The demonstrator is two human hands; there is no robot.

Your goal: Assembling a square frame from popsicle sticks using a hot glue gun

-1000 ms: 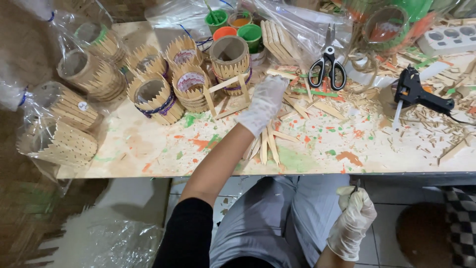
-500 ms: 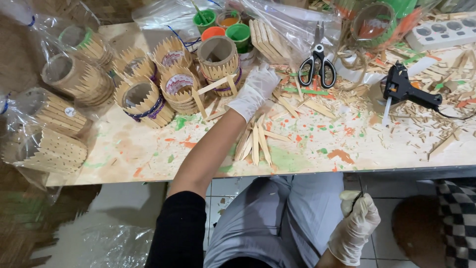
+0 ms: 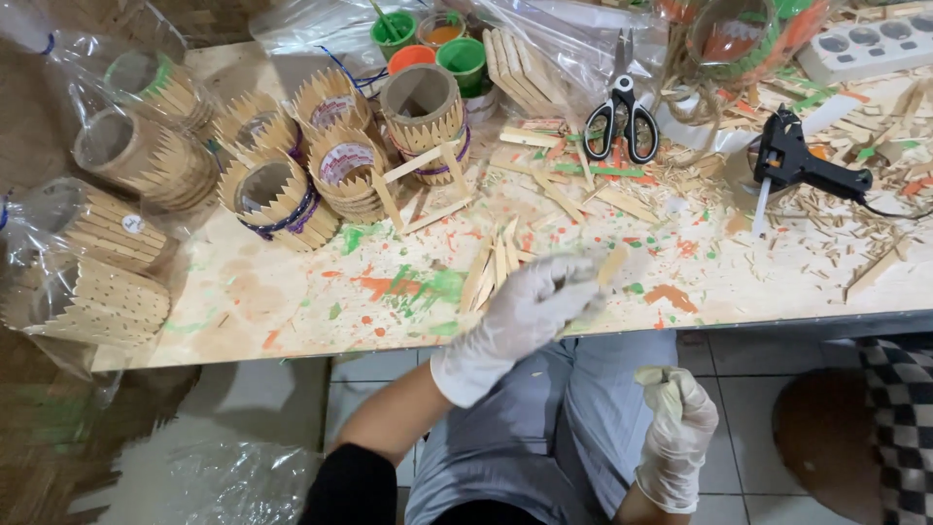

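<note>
The left hand (image 3: 525,316), in a white glove, hangs over the near edge of the bench (image 3: 272,301), its fingers curled around a flat, pale wooden stick (image 3: 610,264) whose tip pokes out to the right; motion blur hides how firmly it grips. The right hand (image 3: 680,437), also gloved, sits lower over the person's lap, below the bench edge, clenched on a small pale yellowish object (image 3: 659,379) too blurred to identify.

The stick is thin and unpainted, matching the loose sticks (image 3: 496,264) lying fanned on the bench just beyond the left hand. The bench surface is bare wood spattered with green and orange paint and strewn with stick offcuts. Toward the far left stand round holders built from pointed sticks (image 3: 340,165), some bagged in clear plastic at the left edge. Paint cups (image 3: 465,60) stand along the far edge, scissors (image 3: 622,112) lie beside them, and a black glue gun (image 3: 802,165) rests toward the right edge.
</note>
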